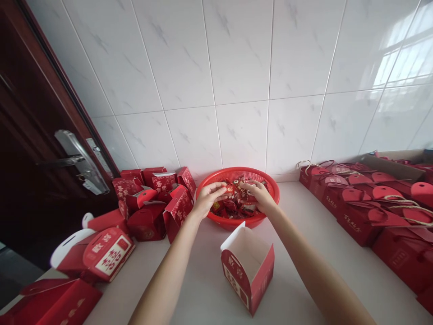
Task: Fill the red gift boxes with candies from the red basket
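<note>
Both my hands are inside a red plastic basket [275, 198] heaped with small wrapped candies [233, 208]. My left hand [209, 198] pinches a red candy packet [230, 190] between thumb and fingers on the left side. On the right, my right hand [260, 195] curls its fingers around another red packet, partly hidden by the hand. Between my forearms and nearer to me stands a red gift box [262, 273] with its top open. Its pale inside shows, and white panels with red characters mark its front.
Several open red boxes [149, 221] crowd the left, some near the dark door [34, 135] with its metal handle. Rows of closed red boxes [358, 212] with cord handles line the right, beside a cardboard carton [392, 169]. A tiled wall [240, 126] rises behind the basket.
</note>
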The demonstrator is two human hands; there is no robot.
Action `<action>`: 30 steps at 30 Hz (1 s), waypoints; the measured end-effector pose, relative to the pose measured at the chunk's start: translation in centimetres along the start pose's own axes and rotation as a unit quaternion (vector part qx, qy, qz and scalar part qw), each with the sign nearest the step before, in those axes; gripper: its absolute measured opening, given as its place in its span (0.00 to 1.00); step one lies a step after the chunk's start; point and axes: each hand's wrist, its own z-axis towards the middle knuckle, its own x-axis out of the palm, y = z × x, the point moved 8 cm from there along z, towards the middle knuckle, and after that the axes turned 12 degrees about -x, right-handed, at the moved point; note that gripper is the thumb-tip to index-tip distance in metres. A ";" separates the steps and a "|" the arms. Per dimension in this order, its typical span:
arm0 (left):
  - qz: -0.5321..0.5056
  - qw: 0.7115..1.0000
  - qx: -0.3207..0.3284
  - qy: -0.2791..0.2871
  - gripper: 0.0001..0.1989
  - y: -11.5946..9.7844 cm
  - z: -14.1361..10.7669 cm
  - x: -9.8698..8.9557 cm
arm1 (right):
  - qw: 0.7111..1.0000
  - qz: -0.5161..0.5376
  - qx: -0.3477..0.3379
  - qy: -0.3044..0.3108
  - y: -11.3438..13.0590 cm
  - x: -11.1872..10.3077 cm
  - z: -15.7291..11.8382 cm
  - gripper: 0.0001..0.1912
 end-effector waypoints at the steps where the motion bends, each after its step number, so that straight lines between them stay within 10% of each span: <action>1: 0.003 1.000 0.007 -0.003 0.24 -0.1 0.0 0.0 | 1.000 0.010 -0.007 -0.005 0.2 -0.2 0.1 0.14; 18: 0.058 0.991 0.095 -0.079 0.21 -1.1 -0.4 -0.6 | 0.993 0.064 0.001 0.101 1.9 2.2 -1.0 0.10; 30: 0.057 0.980 0.183 -0.050 0.19 -5.9 -5.5 3.1 | 0.985 0.063 -0.087 0.133 8.3 3.4 -4.7 0.16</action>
